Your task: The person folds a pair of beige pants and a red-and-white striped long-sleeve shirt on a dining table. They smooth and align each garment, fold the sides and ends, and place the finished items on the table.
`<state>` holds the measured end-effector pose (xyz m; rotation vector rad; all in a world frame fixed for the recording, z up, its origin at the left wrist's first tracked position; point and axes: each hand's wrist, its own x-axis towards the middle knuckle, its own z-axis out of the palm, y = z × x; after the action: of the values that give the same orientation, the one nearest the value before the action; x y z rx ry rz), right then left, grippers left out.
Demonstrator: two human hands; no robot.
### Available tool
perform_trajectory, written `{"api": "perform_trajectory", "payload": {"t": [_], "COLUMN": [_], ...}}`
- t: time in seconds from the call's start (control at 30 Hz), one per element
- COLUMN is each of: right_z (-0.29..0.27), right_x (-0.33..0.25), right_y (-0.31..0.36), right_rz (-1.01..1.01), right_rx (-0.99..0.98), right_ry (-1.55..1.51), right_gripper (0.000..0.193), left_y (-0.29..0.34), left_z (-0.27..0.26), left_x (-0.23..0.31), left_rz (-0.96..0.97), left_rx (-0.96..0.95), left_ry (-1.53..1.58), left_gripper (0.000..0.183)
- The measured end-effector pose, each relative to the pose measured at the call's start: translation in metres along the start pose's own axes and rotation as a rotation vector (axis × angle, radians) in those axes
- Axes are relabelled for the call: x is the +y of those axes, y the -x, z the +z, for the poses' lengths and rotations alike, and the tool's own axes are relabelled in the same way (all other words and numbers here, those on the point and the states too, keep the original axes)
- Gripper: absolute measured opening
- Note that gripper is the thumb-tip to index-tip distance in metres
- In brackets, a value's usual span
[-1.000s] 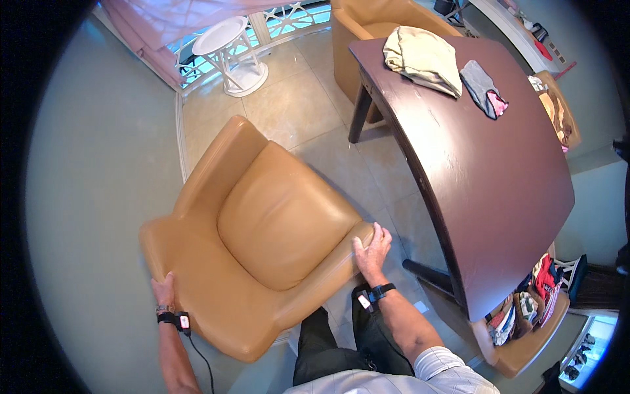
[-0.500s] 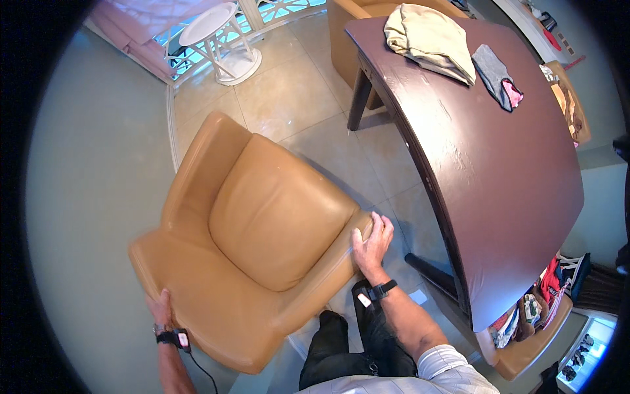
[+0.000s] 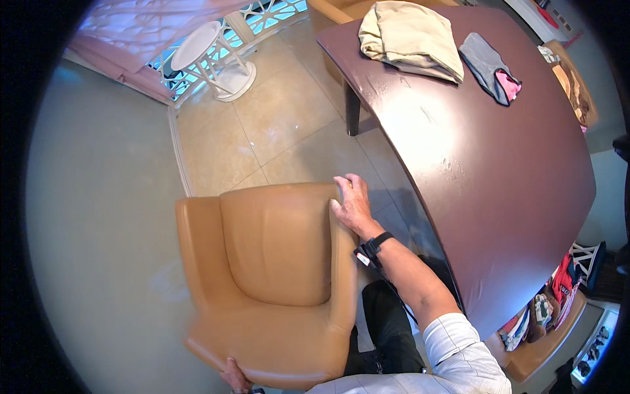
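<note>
Two bare hands in the head view, both at a tan leather armchair (image 3: 279, 322) standing near left on a tiled floor (image 3: 275, 125), between a grey wall (image 3: 111, 197) and a glossy dark brown table (image 3: 505, 190). Right hand (image 3: 353, 205) clasped over the far end of the right armrest, thumb set apart from the curled fingers; black-strapped device (image 3: 373, 247) around the wrist. Left hand (image 3: 235, 377) against the near edge of the same armchair, partly cut off at the lower border; fingers mostly hidden, impossible to tell whether pinching or flat. On the far part of the table, a folded cream cloth (image 3: 413, 43), with a small grey and pink garment (image 3: 487, 65) just to its right. Far left, a round white side table (image 3: 195, 46) near a pink curtain (image 3: 141, 29). Near right, beside the table, a tan chair (image 3: 548, 354) bearing piled clothes (image 3: 541, 312).
</note>
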<state>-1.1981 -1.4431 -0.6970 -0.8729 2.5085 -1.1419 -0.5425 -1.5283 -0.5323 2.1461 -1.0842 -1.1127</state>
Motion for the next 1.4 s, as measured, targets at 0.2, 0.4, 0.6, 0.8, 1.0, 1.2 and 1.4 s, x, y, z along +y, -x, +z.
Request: {"api": "perform_trajectory", "payload": {"t": [0.2,0.4,0.6,0.8,1.0,1.2,1.4], "right_z": [0.012,0.018,0.005,-0.021,-0.082,-0.099,-0.183], "right_x": [-0.017,-0.024,-0.026,-0.043,-0.054,-0.029,-0.105], "right_y": [-0.056,-0.069,-0.058,0.088,0.248,0.324,0.316], "right_rz": [-0.122,-0.177,-0.059,0.057,0.226,0.045,-0.333], "right_rx": [-0.174,-0.231,-0.164,-0.361,-0.623,-0.683,-1.025], "right_ry": [-0.065,-0.093,-0.033,0.016,0.032,0.050,0.189], "right_gripper": [0.070,0.068,0.087,0.118,0.111,0.075,0.084], "left_y": [0.100,0.136,0.175,0.163,0.134,0.145,0.149], "left_z": [-0.002,0.013,0.067,0.032,-0.025,-0.083,-0.041], "left_x": [-0.051,-0.059,0.000,-0.025,-0.067,-0.021,0.015], "left_rz": [-0.303,-0.085,-0.078,-0.150,-0.235,0.225,1.212], "left_rx": [0.143,0.111,0.188,0.083,-0.185,-0.742,-0.707], "left_ry": [-0.377,-0.057,0.247,0.167,-0.265,-0.809,-1.019], "left_gripper": [0.079,0.081,0.067,0.069,0.077,0.049,0.113]}}
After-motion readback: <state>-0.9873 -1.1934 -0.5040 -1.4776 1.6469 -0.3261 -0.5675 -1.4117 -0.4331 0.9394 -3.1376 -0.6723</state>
